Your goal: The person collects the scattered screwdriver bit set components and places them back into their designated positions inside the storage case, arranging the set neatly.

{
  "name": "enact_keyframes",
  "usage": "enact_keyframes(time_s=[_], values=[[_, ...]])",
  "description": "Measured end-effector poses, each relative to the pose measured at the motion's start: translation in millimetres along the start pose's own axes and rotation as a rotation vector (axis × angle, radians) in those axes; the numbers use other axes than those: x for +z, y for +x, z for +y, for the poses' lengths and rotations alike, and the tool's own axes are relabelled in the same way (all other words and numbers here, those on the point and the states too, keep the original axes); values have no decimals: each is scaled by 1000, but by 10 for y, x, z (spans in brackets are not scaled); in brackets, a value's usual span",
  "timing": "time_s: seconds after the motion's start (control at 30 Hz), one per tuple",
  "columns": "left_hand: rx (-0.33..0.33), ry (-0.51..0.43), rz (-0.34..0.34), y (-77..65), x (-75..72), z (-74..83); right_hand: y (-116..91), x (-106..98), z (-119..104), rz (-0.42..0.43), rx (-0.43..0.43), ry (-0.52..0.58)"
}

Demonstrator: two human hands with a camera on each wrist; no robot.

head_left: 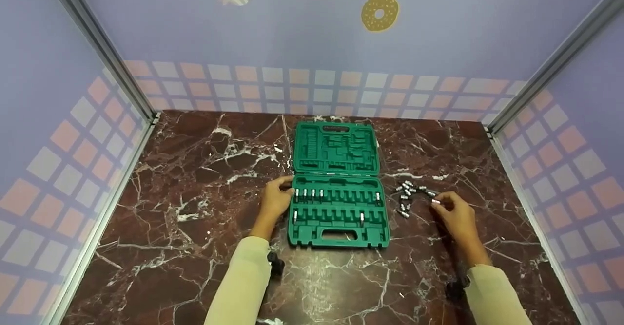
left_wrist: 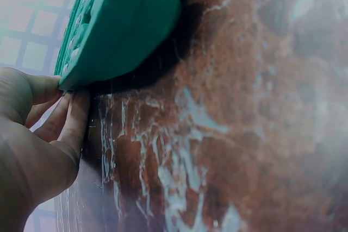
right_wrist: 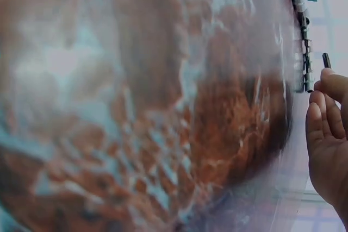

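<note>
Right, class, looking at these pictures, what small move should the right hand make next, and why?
The right hand should probably carry the small bit it pinches over to the green case and lower it into an empty slot: several slots stand empty beside seated bits, and the left hand grips the case's left edge, which should steady it.

A rectangular green plastic case (head_left: 341, 204) is lying open with its recessed lid on the far side, while five short silver-and-dark metal bits (head_left: 313, 194) are occupying the far row of its near half and two more the near row. The left hand (head_left: 277, 198) is gripping the case's left edge, just below the hinge. The right hand (head_left: 457, 214) is pinching one small silver-and-dark metal piece (head_left: 435, 201) beside a loose, jumbled cluster of similar pieces (head_left: 407, 186) lying right of the case.
</note>
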State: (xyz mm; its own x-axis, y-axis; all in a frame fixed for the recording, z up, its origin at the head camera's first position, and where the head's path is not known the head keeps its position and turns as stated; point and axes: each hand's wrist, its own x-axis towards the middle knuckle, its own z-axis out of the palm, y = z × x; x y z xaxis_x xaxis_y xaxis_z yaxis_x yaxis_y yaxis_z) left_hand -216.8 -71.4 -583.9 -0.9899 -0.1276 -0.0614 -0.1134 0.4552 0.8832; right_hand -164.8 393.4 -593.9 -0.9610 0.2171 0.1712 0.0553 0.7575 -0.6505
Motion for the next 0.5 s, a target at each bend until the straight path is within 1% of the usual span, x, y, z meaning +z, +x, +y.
enact_keyframes(time_s=[0.2,0.4,0.5], values=[[9,15,7,2,-10,-4,-8,16,-109,-31,-42,5],[2,11,8,0,0,4,-27,55,-254,-45,-79,58],[6,8,7,-7,3,8,-34,94,-327,-47,-77,95]])
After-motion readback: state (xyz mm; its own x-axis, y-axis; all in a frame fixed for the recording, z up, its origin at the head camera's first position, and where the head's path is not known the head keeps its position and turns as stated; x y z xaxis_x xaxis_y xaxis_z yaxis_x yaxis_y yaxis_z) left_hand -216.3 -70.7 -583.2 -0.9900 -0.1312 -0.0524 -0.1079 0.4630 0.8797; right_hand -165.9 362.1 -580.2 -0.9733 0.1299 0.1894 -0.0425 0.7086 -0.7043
